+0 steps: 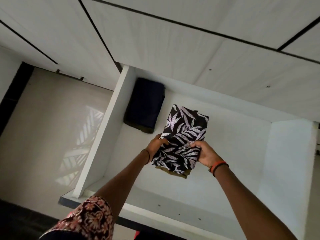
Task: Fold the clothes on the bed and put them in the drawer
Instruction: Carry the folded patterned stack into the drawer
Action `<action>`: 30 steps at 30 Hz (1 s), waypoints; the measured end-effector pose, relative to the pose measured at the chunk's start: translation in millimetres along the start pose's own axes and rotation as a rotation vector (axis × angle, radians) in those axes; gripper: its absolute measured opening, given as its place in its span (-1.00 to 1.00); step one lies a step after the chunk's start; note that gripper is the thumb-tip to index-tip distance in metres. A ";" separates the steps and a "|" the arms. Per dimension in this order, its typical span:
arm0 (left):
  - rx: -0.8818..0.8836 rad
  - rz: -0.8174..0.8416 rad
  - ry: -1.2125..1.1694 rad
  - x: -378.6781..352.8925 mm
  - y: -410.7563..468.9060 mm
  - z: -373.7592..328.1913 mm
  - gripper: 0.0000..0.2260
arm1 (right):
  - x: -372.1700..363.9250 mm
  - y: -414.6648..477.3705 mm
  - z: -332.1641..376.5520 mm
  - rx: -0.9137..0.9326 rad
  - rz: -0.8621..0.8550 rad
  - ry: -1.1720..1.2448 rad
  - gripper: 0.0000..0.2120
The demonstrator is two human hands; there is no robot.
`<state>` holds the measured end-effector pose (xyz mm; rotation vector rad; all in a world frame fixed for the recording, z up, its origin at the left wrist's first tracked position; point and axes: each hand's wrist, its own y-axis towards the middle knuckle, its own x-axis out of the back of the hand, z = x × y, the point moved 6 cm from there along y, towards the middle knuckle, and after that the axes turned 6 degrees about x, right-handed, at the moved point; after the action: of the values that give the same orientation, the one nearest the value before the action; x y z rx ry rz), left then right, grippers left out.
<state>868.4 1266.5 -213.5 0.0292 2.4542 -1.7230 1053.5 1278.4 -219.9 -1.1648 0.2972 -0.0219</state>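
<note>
A folded black garment with a white leaf print [183, 135] is held over the open white drawer [110, 118]. An olive-brown folded piece [173, 173] shows under its near edge. My left hand [156, 144] grips the garment's left edge. My right hand [206, 153] grips its right near corner, thumb on top. A folded dark navy garment [144, 104] lies in the drawer's far left corner, with an olive layer beneath it.
White cabinet fronts [173, 49] with dark gaps rise behind the drawer. The drawer's right wall [290, 153] stands tall at the right. A pale floor [52, 118] with a patch of light lies to the left. My patterned sleeve [90, 220] is at the bottom.
</note>
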 end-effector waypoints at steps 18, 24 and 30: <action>-0.215 -0.192 0.081 0.2 82.6 -46.2 -0.57 | -2.1 100.8 61.8 0.182 -0.152 -0.227 -0.62; -0.208 -0.315 0.285 1.2 80.3 -49.3 -0.54 | 4.2 107.9 57.7 0.218 -0.200 -0.265 -0.64; -0.251 -0.354 0.286 0.7 56.4 -41.4 -0.44 | 15.1 87.8 46.7 0.187 -0.367 -0.419 -0.48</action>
<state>868.9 1324.6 -252.5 -0.2125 3.0261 -1.6086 1067.3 1352.9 -285.9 -0.9960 -0.2864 -0.1233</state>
